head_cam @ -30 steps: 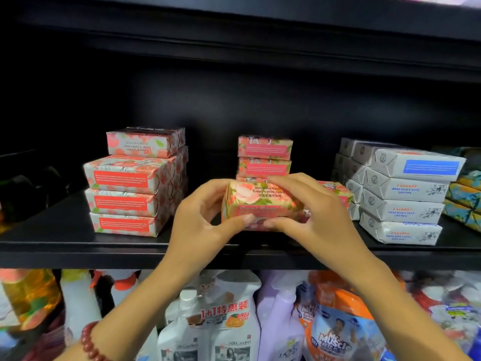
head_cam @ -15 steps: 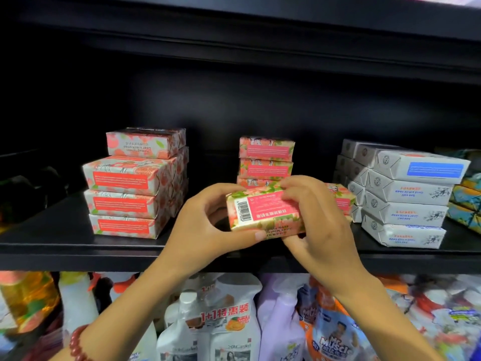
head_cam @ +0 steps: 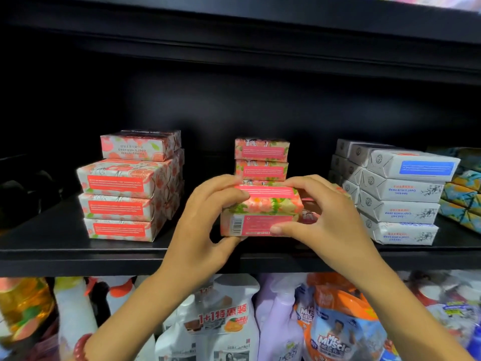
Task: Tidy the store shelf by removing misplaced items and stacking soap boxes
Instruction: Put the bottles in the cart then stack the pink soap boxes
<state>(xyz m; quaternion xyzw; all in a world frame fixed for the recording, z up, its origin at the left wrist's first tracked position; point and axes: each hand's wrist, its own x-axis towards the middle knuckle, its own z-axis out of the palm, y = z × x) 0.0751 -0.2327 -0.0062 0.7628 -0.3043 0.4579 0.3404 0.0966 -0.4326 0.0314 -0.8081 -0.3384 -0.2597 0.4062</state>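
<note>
Two stacks of pink soap already stand on the shelf (head_cam: pixel 78 256): a left stack (head_cam: pixel 125 188), four high near the front edge, and a middle stack (head_cam: pixel 261 158) set further back. Just in front of that one, close to the front edge at the shelf's middle, I have what looks like a pair of pink boxes (head_cam: pixel 263 207), one lying on the other with a barcode facing me. My left hand (head_cam: pixel 205 220) and right hand (head_cam: pixel 328 220) both grip it, fingers (head_cam: pixel 307 182) curled over the top and thumbs low on the front. Whether its underside sits on the shelf I cannot tell. Toward the right end the white boxes (head_cam: pixel 398 196) are piled but skewed, and patterned boxes (head_cam: pixel 463 194) crowd the right edge, partly cut off. I judge the job roughly half done: the pink soap is mostly stacked, this pair is not yet squared up and let go, and the white pile wants straightening. I see no plainly misplaced item, though the dark left end is hard to read.
</note>
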